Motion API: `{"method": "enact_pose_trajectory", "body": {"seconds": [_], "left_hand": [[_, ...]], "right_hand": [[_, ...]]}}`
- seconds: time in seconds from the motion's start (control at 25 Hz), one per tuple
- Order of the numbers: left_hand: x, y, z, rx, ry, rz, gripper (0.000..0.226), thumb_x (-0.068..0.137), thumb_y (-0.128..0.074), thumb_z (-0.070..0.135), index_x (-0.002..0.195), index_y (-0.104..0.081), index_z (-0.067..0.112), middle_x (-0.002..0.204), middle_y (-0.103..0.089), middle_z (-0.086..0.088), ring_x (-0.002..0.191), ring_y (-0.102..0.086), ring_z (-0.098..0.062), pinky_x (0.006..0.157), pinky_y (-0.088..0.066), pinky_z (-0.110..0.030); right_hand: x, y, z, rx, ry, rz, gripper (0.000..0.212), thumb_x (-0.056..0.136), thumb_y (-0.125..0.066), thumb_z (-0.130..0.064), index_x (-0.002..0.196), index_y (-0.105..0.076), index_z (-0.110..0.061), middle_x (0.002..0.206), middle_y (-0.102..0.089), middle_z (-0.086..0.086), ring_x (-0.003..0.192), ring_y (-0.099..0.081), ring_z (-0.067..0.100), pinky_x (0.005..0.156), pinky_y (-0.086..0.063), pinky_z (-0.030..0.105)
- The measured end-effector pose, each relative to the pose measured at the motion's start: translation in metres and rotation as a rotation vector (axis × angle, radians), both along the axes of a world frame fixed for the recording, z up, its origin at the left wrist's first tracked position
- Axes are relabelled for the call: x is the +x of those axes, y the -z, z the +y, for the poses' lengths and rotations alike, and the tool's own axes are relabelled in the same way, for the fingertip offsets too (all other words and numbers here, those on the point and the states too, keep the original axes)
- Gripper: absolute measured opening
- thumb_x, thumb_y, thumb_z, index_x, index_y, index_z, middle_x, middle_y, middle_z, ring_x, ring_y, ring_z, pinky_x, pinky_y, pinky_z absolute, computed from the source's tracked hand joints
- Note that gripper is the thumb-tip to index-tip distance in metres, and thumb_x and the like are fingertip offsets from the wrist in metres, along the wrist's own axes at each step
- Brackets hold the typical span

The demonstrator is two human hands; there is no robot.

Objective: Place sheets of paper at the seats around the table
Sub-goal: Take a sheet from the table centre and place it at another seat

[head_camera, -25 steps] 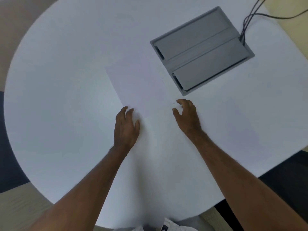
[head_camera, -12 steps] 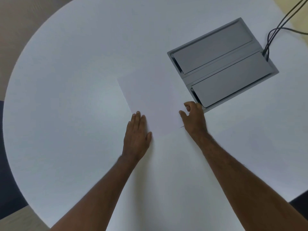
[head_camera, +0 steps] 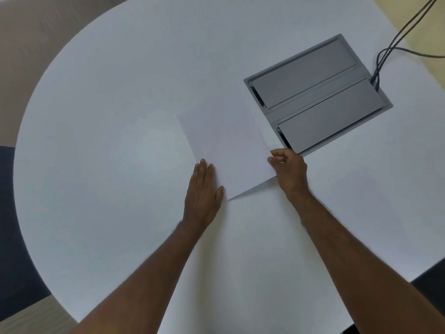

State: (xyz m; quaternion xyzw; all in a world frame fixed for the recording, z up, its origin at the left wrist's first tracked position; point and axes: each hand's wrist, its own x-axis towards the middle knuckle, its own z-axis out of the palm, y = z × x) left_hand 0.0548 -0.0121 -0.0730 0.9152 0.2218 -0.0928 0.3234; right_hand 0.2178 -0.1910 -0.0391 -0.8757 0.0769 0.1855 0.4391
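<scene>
So the sheet of paper [head_camera: 225, 150] is lying on the white round table [head_camera: 101, 116], just beside the grey cable box [head_camera: 317, 97]. Left hand [head_camera: 203, 192] is pressing flat and open on its near-left edge, right hand [head_camera: 289, 171] is pinching the near-right corner, lifting it slightly.

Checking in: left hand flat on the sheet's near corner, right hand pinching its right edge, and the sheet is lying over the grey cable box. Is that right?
Not quite. The head view shows the sheet of paper lying on the white table beside the grey cable box, not over it; both box lids are fully visible. The rest holds: left hand flat at the near corner, right hand pinching the right edge.
</scene>
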Motion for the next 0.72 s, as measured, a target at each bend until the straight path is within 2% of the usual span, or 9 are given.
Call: {"method": "enact_pose_trajectory", "body": {"seconds": [0.16,0.24,0.32,0.4,0.48,0.52,0.56,0.6,0.72], "left_hand": [[-0.012,-0.015,0.006,-0.182,-0.197,-0.024,0.069,0.106,-0.049,0.039,0.163,-0.022,0.011,0.174,-0.011,-0.006,0.16,-0.007,-0.02,0.128,-0.009,-0.031],[-0.02,-0.029,0.012,-0.24,-0.357,-0.078,0.067,0.104,-0.055,0.04,0.16,-0.031,0.01,0.169,-0.028,-0.008,0.156,-0.025,-0.023,0.126,-0.02,-0.035],[-0.025,-0.041,0.022,-0.381,-0.558,-0.112,0.063,0.1,-0.063,0.038,0.153,-0.042,0.012,0.154,-0.051,-0.01,0.14,-0.049,-0.027,0.118,-0.039,-0.039],[-0.029,-0.049,0.034,-0.575,-0.714,-0.09,0.053,0.096,-0.069,0.037,0.142,-0.054,0.015,0.131,-0.067,-0.008,0.118,-0.064,-0.025,0.101,-0.051,-0.035],[-0.036,-0.051,0.047,-0.778,-0.777,-0.055,0.028,0.095,-0.072,0.031,0.118,-0.073,0.015,0.109,-0.077,-0.002,0.098,-0.071,-0.019,0.084,-0.057,-0.027],[-0.043,-0.052,0.053,-0.845,-0.775,-0.037,0.013,0.095,-0.072,0.027,0.101,-0.077,0.017,0.093,-0.08,0.003,0.082,-0.072,-0.014,0.068,-0.056,-0.02],[-0.05,-0.053,0.058,-0.87,-0.754,-0.029,0.012,0.095,-0.071,0.023,0.087,-0.078,0.018,0.079,-0.079,0.008,0.067,-0.07,-0.01,0.054,-0.05,-0.015],[-0.056,-0.055,0.063,-0.876,-0.733,-0.017,0.016,0.096,-0.07,0.021,0.081,-0.076,0.015,0.074,-0.078,0.009,0.06,-0.067,-0.008,0.048,-0.046,-0.014],[-0.079,-0.062,0.083,-0.84,-0.672,0.026,0.015,0.096,-0.071,0.02,0.091,-0.077,0.007,0.085,-0.079,0.001,0.07,-0.07,-0.016,0.058,-0.053,-0.022]], "right_hand": [[-0.02,-0.009,-0.006,0.134,0.083,0.073,0.018,0.091,-0.074,-0.014,0.109,-0.074,-0.016,0.099,-0.077,0.003,0.101,-0.074,0.025,0.087,-0.061,0.035],[-0.042,-0.017,-0.008,0.178,0.133,0.097,0.019,0.091,-0.074,-0.014,0.11,-0.075,-0.015,0.103,-0.078,0.007,0.104,-0.074,0.029,0.093,-0.061,0.045],[-0.063,-0.025,-0.01,0.229,0.181,0.1,0.02,0.092,-0.074,-0.015,0.112,-0.074,-0.014,0.106,-0.078,0.008,0.107,-0.073,0.03,0.096,-0.06,0.048],[-0.087,-0.03,-0.011,0.275,0.219,0.098,0.018,0.092,-0.074,-0.015,0.11,-0.074,-0.017,0.106,-0.078,0.006,0.105,-0.073,0.027,0.092,-0.059,0.044],[-0.112,-0.034,-0.01,0.31,0.25,0.1,0.014,0.092,-0.074,-0.016,0.102,-0.074,-0.026,0.099,-0.078,-0.002,0.096,-0.073,0.017,0.082,-0.057,0.035],[-0.126,-0.036,-0.008,0.327,0.263,0.105,0.014,0.092,-0.075,-0.016,0.098,-0.073,-0.029,0.095,-0.078,-0.007,0.089,-0.073,0.009,0.079,-0.055,0.03],[-0.138,-0.037,-0.007,0.344,0.275,0.116,0.014,0.092,-0.075,-0.017,0.096,-0.073,-0.03,0.092,-0.077,-0.011,0.084,-0.071,0.004,0.076,-0.053,0.027],[-0.151,-0.036,-0.006,0.359,0.286,0.134,0.013,0.091,-0.076,-0.017,0.096,-0.073,-0.029,0.09,-0.077,-0.012,0.081,-0.071,0.003,0.074,-0.052,0.024],[-0.186,-0.03,-0.001,0.433,0.3,0.22,0.013,0.09,-0.077,-0.015,0.099,-0.072,-0.024,0.093,-0.078,-0.004,0.082,-0.066,0.012,0.067,-0.049,0.022]]}}
